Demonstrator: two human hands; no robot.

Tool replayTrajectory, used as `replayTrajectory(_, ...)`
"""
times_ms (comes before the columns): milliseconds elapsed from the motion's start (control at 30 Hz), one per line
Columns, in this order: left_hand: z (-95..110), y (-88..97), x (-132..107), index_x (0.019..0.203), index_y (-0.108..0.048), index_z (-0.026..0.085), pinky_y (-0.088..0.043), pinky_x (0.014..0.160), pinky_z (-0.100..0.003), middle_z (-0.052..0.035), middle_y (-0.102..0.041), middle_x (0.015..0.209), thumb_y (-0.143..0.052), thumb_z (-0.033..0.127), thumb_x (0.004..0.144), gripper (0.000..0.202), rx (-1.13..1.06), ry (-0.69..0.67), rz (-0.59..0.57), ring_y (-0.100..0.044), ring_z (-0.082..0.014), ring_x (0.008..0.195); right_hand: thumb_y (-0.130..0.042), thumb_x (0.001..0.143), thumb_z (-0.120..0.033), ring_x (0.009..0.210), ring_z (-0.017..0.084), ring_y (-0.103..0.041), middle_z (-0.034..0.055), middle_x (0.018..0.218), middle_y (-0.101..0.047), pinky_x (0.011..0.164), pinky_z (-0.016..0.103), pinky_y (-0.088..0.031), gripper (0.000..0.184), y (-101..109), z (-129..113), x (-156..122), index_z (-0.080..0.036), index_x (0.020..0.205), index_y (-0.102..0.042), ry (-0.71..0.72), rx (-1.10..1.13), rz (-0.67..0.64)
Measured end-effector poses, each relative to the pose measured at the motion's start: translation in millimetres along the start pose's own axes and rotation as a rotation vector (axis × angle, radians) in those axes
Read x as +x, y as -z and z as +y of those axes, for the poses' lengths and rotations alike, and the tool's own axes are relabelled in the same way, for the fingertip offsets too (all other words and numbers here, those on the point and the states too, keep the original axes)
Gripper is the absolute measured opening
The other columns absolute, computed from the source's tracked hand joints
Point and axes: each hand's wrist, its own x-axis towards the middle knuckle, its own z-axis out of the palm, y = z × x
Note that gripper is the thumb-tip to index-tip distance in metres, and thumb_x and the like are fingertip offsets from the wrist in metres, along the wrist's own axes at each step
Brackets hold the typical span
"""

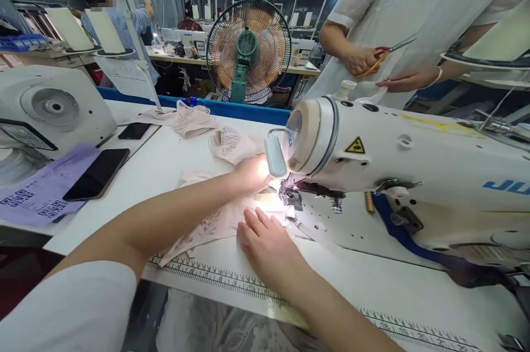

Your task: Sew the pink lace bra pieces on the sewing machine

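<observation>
A pale pink lace fabric piece (211, 225) lies on the white sewing table (174, 164), running under the presser foot (290, 197) of a white sewing machine (406, 169). My left hand (252, 172) reaches far into the machine's bright lamp glare beside the foot, resting on the fabric; its fingers are washed out. My right hand (265, 241) lies flat on the fabric's near edge, fingers stretched out toward the needle.
More pink lace pieces (192, 120) lie further back. Two black phones (97, 174) and lilac papers (41, 189) sit at the left beside another machine (49, 106). A green fan (248, 48) stands behind. A person in white holds scissors (383, 53) at the right.
</observation>
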Motion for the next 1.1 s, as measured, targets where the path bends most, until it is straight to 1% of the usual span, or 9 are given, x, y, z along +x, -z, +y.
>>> replayTrajectory(67, 0, 7.5, -21, 0.076, -0.060, 0.016, -0.044, 0.068, -0.031, -0.0058, -0.063, 0.079, -0.048, 0.026, 0.088, 0.019, 0.063, -0.160, -0.087, -0.058, -0.0204, 0.076, -0.057, 0.083, -0.017, 0.117, 0.030, -0.049, 0.0137, 0.127, -0.056, 0.087, 0.045, -0.049, 0.023, 7, 6, -1, -0.017, 0.105, -0.063, 0.069, 0.082, -0.003)
replayTrajectory(167, -8, 6.3, -58, 0.085, -0.063, 0.017, -0.044, 0.071, -0.027, -0.0048, -0.066, 0.091, -0.049, 0.017, 0.087, 0.013, 0.155, -0.553, -0.233, -0.057, -0.0172, 0.082, -0.057, 0.081, -0.014, 0.103, 0.026, -0.056, 0.0096, 0.107, -0.065, 0.084, 0.042, -0.050, 0.018, 11, 12, -9, -0.018, 0.097, -0.063, 0.113, 0.164, 0.017)
replayTrajectory(233, -14, -0.7, -80, 0.098, -0.062, 0.017, -0.044, 0.072, -0.027, -0.0057, -0.066, 0.099, -0.045, 0.015, 0.090, 0.018, 0.248, -0.691, -0.215, -0.057, -0.0165, 0.084, -0.055, 0.079, -0.009, 0.095, 0.024, -0.059, 0.0084, 0.100, -0.066, 0.080, 0.040, -0.052, 0.017, 9, 11, -19, -0.018, 0.091, -0.063, 0.091, 0.167, 0.030)
replayTrajectory(367, -15, -14.0, -107, 0.106, -0.058, 0.013, -0.040, 0.060, -0.030, -0.0082, -0.064, 0.097, -0.039, 0.015, 0.092, 0.023, 0.476, -0.640, -0.098, -0.053, -0.0169, 0.070, -0.050, 0.082, -0.008, 0.116, 0.031, -0.055, 0.0175, 0.124, -0.059, 0.089, 0.044, -0.052, 0.016, 3, 8, -44, -0.015, 0.091, -0.060, 0.046, 0.104, 0.104)
replayTrajectory(500, -2, -18.5, -102, 0.098, -0.060, 0.012, -0.029, 0.047, -0.031, -0.0053, -0.061, 0.080, -0.042, 0.019, 0.091, 0.020, 0.547, -0.586, -0.088, -0.046, -0.0156, 0.057, -0.049, 0.085, -0.015, 0.123, 0.032, -0.051, 0.0196, 0.133, -0.054, 0.095, 0.048, -0.051, 0.021, -4, 10, -59, -0.014, 0.103, -0.058, -0.011, 0.084, 0.095)
replayTrajectory(667, 4, -24.1, -73, 0.065, -0.059, 0.014, -0.039, 0.060, -0.032, -0.0073, -0.062, 0.080, -0.047, 0.017, 0.087, 0.025, 0.517, -0.649, -0.069, -0.054, -0.0190, 0.074, -0.052, 0.085, -0.024, 0.120, 0.031, -0.054, 0.0216, 0.130, -0.056, 0.094, 0.048, -0.052, 0.049, -12, 22, -61, -0.003, 0.129, -0.045, 0.042, 0.037, 0.134)
replayTrajectory(833, 1, -27.3, -57, 0.078, -0.063, 0.013, -0.042, 0.064, -0.028, -0.0069, -0.063, 0.092, -0.051, 0.021, 0.088, 0.017, 0.447, -0.610, -0.149, -0.056, -0.0168, 0.079, -0.050, 0.088, -0.026, 0.121, 0.031, -0.054, 0.0191, 0.133, -0.055, 0.093, 0.047, -0.053, 0.044, -12, 36, -62, -0.006, 0.127, -0.050, 0.122, 0.031, 0.150)
replayTrajectory(933, 2, -27.8, -54, 0.088, -0.063, 0.013, -0.043, 0.069, -0.028, -0.0073, -0.063, 0.096, -0.048, 0.024, 0.090, 0.018, 0.425, -0.571, -0.174, -0.057, -0.0185, 0.088, -0.046, 0.089, -0.024, 0.122, 0.030, -0.053, 0.0191, 0.133, -0.055, 0.093, 0.046, -0.053, 0.043, -13, 41, -64, -0.005, 0.128, -0.049, 0.109, 0.022, 0.174)
replayTrajectory(1100, -1, -29.3, -45, 0.090, -0.062, 0.013, -0.044, 0.069, -0.028, -0.0090, -0.063, 0.103, -0.049, 0.029, 0.090, 0.021, 0.435, -0.556, -0.166, -0.058, -0.0206, 0.092, -0.043, 0.092, -0.027, 0.123, 0.028, -0.052, 0.0183, 0.132, -0.055, 0.094, 0.046, -0.052, 0.042, -15, 45, -67, -0.008, 0.129, -0.048, 0.055, 0.021, 0.216)
